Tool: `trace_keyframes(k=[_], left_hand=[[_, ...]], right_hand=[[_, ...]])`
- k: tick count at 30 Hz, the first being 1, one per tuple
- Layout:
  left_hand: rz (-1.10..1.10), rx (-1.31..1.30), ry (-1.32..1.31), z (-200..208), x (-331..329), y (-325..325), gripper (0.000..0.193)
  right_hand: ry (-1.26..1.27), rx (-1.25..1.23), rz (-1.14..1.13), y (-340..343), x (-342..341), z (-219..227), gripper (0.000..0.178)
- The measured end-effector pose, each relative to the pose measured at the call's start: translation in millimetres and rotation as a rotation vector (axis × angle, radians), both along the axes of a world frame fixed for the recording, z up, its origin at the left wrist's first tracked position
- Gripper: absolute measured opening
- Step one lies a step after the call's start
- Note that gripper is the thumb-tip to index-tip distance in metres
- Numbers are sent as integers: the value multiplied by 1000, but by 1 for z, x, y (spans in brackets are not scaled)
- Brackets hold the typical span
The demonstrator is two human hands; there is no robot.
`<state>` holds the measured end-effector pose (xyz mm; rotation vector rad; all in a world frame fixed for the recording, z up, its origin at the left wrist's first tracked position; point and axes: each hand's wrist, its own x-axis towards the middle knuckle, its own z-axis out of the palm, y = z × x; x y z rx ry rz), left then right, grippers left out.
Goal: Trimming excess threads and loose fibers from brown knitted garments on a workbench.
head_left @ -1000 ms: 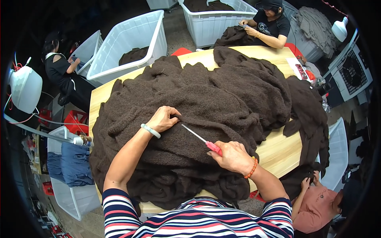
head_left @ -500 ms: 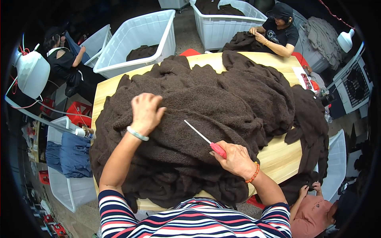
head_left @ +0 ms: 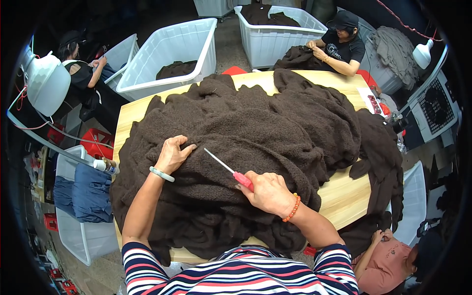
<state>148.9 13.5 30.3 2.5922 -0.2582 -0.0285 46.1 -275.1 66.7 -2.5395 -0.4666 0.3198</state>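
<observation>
A large heap of dark brown knitted fabric (head_left: 236,123) is spread over the table before me. My left hand (head_left: 172,153), with a pale bangle at the wrist, is closed on a fold of it, fingers curled and thumb drawn in. My right hand (head_left: 269,191), wearing an orange bead bracelet, grips the handle of a red-handled tool with a thin metal shaft (head_left: 220,161). The shaft points up and left, its tip above the fabric a little to the right of my left fingers; I cannot tell whether it touches.
Bare wood of the table (head_left: 346,201) shows at the right. White bins (head_left: 169,42) stand beyond it; another bin (head_left: 73,236) with blue cloth stands left. Lamps (head_left: 49,86) flank the table. Co-workers (head_left: 344,49) handle cloth at the far right, far left and near right. A bottle (head_left: 103,165) sits at the left edge.
My left hand has come down and closed from a spread pose on the fabric. My right hand has carried the tool leftward, bringing its tip near my left fingers.
</observation>
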Motion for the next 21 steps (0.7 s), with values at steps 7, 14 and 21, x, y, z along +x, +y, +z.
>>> trace_keyframes(k=[7, 14, 21], left_hand=[[3, 219, -305, -1, -16, 7, 50], [-140, -457, -160, 63, -60, -10, 19], [-1136, -634, -55, 122, -132, -116, 30]], right_hand=[[46, 175, 62, 0, -27, -19, 33], [134, 97, 293, 17, -74, -24, 29], [-457, 360, 8, -7, -78, -92, 28]])
